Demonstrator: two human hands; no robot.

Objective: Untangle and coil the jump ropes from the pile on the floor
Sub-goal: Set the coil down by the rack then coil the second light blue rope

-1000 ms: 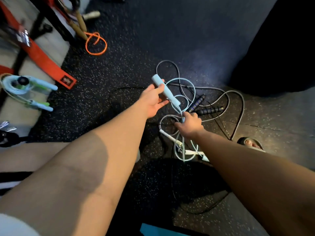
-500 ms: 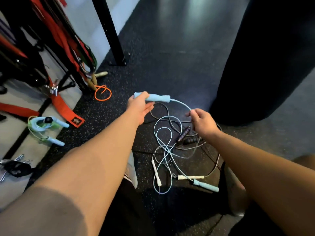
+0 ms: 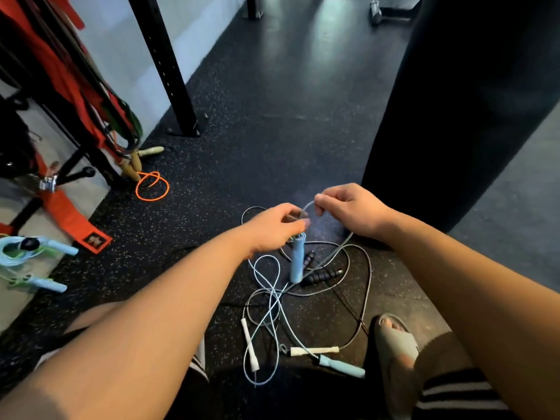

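Observation:
A tangle of jump ropes (image 3: pixel 303 298) lies on the dark speckled floor between my feet. My left hand (image 3: pixel 277 227) pinches the light blue cord at the top of a light blue handle (image 3: pixel 297 259), which hangs straight down from it. Close beside it, my right hand (image 3: pixel 348 209) pinches the same light blue cord (image 3: pixel 307 205), a short arc spanning the two hands. In the pile lie two black ribbed handles (image 3: pixel 321 274), two white handles (image 3: pixel 250 344) and a second light blue handle (image 3: pixel 342 365).
A black punching bag (image 3: pixel 454 101) stands at right. A black rack post (image 3: pixel 169 71) with red straps (image 3: pixel 72 219) is at left. An orange rope (image 3: pixel 151 186) and a coiled light blue rope (image 3: pixel 30 253) lie at left. My sandalled foot (image 3: pixel 394 338) is beside the pile.
My left hand let the blue handle swing from level to hanging down and now pinches the cord above it. Both hands came together at the centre. The head view tilted up.

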